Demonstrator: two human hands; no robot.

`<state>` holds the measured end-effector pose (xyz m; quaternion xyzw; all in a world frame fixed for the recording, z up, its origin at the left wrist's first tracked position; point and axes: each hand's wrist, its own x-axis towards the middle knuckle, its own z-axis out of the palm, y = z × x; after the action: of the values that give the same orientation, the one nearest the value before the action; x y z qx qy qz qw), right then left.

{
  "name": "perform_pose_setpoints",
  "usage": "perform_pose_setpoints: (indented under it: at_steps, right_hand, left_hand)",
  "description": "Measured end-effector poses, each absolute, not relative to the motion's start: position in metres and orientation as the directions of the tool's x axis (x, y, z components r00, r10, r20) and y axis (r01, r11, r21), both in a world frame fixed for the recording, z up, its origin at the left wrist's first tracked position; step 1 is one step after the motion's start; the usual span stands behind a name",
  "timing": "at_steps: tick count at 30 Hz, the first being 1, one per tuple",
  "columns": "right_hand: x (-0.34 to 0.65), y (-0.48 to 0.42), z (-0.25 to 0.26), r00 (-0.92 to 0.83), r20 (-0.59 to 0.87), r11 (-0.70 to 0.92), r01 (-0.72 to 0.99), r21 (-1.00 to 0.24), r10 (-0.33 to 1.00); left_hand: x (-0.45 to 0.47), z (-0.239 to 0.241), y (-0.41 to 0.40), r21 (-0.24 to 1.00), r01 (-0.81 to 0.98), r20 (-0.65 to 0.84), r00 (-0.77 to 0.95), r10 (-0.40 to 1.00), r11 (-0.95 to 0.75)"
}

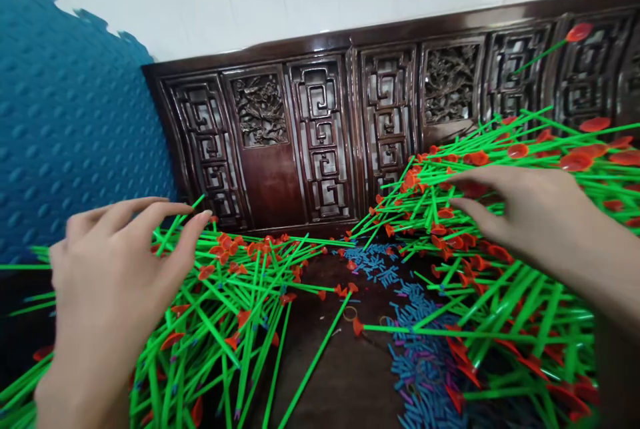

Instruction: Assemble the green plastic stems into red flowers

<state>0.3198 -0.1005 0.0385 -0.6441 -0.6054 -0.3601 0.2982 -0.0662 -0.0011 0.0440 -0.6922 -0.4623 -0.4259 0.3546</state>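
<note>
Using the strip of loose blue bits as my marker here. Left of it I've got one heap of green sticks with red cups, right of it a bigger heap, carved wooden panel behind it. The left hand is over the left heap, thumb and fingers near a stick, but I can't tell if it's pinching it. The right hand is at the bigger heap, thumb and fingers apart, gripping nothing I can see. One lone stick shows above the right heap, off any hand. My read: I'm mid-sort, handling sticks between heaps. Next move calls for a clean single-stick pinch, since they're badly tangled.
</note>
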Motion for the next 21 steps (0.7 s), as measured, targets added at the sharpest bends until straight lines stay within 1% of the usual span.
perform_pose_setpoints:
  at_steps: [1, 2, 3, 5, 6, 8, 10, 12, 13, 14, 16, 18, 19, 21]
  right_hand:
    - [0.301, -0.107, 0.043, -0.051, 0.863, 0.004, 0.998, 0.057, 0.503]
    - [0.282, -0.113, 0.046, -0.095, 0.891, 0.099, 0.993, 0.056, 0.444]
    - [0.264, -0.120, 0.049, -0.091, 0.919, 0.167, 0.986, 0.028, 0.384]
    - [0.233, -0.131, 0.048, -0.051, 0.946, 0.319, 0.946, -0.057, 0.319]
    - [0.221, -0.134, 0.047, -0.018, 0.939, 0.433, 0.890, -0.142, 0.344]
    - [0.205, -0.137, 0.042, 0.016, 0.897, 0.654, 0.679, -0.334, 0.442]
    - [0.198, -0.132, 0.036, -0.006, 0.825, 0.756, 0.402, -0.516, 0.566]
    - [0.196, -0.122, 0.031, -0.042, 0.751, 0.746, 0.154, -0.647, 0.660]
    - [0.196, -0.116, 0.029, -0.054, 0.720, 0.722, 0.042, -0.691, 0.692]
    - [0.196, -0.110, 0.027, -0.069, 0.696, 0.693, -0.065, -0.718, 0.714]
    - [0.199, -0.097, 0.024, -0.116, 0.675, 0.641, -0.232, -0.732, 0.728]
    - [0.203, -0.086, 0.021, -0.125, 0.669, 0.613, -0.305, -0.729, 0.733]
    - [0.205, -0.080, 0.020, -0.094, 0.662, 0.612, -0.303, -0.730, 0.743]
    - [0.213, -0.068, 0.018, 0.026, 0.620, 0.604, -0.261, -0.753, 0.784]
  left_hand:
    - [-0.061, 0.044, -0.004, -0.137, 0.923, 0.928, 0.246, 0.280, -0.359]
    - [-0.056, 0.044, -0.007, -0.181, 0.883, 0.927, 0.301, 0.225, -0.433]
    - [-0.051, 0.044, -0.010, -0.223, 0.826, 0.916, 0.359, 0.178, -0.518]
    - [-0.043, 0.044, -0.015, -0.275, 0.693, 0.871, 0.473, 0.132, -0.667]
    - [-0.040, 0.044, -0.017, -0.287, 0.634, 0.846, 0.519, 0.120, -0.718]
    - [-0.037, 0.043, -0.021, -0.311, 0.554, 0.806, 0.584, 0.095, -0.772]
    - [-0.035, 0.041, -0.023, -0.342, 0.503, 0.781, 0.622, 0.058, -0.794]
    - [-0.035, 0.038, -0.024, -0.350, 0.453, 0.757, 0.652, 0.036, -0.820]
    - [-0.035, 0.037, -0.023, -0.341, 0.423, 0.741, 0.671, 0.037, -0.839]
    - [-0.036, 0.035, -0.023, -0.327, 0.396, 0.726, 0.687, 0.041, -0.858]
    - [-0.038, 0.032, -0.021, -0.295, 0.381, 0.704, 0.707, 0.070, -0.876]
    - [-0.041, 0.030, -0.018, -0.269, 0.412, 0.700, 0.705, 0.117, -0.870]
    - [-0.042, 0.030, -0.016, -0.254, 0.436, 0.700, 0.699, 0.147, -0.863]
    - [-0.046, 0.029, -0.012, -0.225, 0.476, 0.703, 0.683, 0.197, -0.850]
